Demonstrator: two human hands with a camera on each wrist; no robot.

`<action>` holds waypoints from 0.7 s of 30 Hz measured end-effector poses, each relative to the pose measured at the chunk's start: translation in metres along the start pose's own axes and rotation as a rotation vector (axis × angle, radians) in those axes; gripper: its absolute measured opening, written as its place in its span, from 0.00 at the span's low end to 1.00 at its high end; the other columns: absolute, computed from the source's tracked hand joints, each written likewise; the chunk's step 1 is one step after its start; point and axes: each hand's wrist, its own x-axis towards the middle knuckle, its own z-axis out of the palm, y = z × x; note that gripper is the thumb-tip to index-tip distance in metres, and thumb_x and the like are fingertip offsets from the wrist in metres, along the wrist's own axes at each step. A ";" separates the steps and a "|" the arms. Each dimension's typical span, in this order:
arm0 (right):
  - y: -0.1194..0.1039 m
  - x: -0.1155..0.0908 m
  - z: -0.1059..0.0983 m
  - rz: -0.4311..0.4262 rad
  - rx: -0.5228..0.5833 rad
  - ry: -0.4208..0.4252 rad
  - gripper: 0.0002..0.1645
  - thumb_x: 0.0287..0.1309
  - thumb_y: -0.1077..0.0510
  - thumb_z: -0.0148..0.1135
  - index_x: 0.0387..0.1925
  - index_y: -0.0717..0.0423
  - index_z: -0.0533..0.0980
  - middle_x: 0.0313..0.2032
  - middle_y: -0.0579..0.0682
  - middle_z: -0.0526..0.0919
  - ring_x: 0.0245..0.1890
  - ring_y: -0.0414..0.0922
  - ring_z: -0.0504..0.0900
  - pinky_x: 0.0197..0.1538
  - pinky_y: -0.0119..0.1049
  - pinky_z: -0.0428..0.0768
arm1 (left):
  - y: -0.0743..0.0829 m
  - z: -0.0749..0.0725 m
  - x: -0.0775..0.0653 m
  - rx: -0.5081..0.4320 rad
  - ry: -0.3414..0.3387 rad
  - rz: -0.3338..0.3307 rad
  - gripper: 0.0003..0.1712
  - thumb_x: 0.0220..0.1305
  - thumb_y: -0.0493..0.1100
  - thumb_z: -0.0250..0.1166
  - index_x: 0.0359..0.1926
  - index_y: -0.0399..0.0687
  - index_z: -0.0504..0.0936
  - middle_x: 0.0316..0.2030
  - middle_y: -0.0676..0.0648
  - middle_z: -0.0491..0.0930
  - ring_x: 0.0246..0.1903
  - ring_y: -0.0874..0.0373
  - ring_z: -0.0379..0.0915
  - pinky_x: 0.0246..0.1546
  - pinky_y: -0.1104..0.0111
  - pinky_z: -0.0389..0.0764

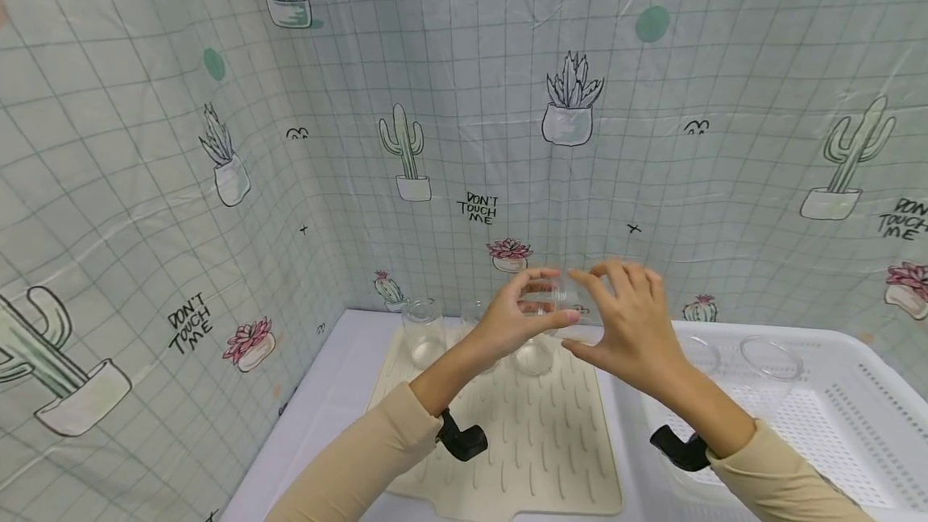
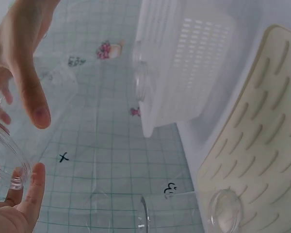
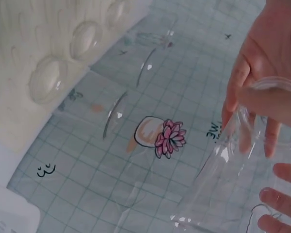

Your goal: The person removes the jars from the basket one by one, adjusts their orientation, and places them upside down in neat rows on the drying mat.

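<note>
Raised over the back of the drying mat (image 1: 500, 425), my left hand (image 1: 518, 312) grips a clear drinking glass (image 1: 562, 294) between thumb and fingers. In the left wrist view the glass's thick round end (image 2: 12, 145) lies by the left fingers. My right hand (image 1: 634, 325) faces it from the right, thumb and fingers spread apart around the glass. The right thumb overlaps the glass in the right wrist view. Below, upright clear glasses stand along the mat's far edge: a left one (image 1: 424, 333), a middle one (image 1: 474, 314) and a right one (image 1: 534, 357).
At the right is a white perforated basket (image 1: 870, 377) holding two clear glasses, one near its left end (image 1: 699, 354) and another further right (image 1: 772, 358). A cactus-print curtain (image 1: 464, 143) hangs behind and to the left. White cloth (image 1: 312, 417) covers the table.
</note>
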 end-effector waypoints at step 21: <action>0.011 -0.013 -0.011 0.609 0.851 0.098 0.44 0.47 0.61 0.70 0.65 0.40 0.61 0.60 0.48 0.65 0.57 0.47 0.64 0.55 0.40 0.63 | -0.004 -0.021 -0.003 -0.047 0.064 0.064 0.29 0.53 0.55 0.67 0.57 0.66 0.70 0.56 0.56 0.66 0.52 0.55 0.69 0.48 0.63 0.74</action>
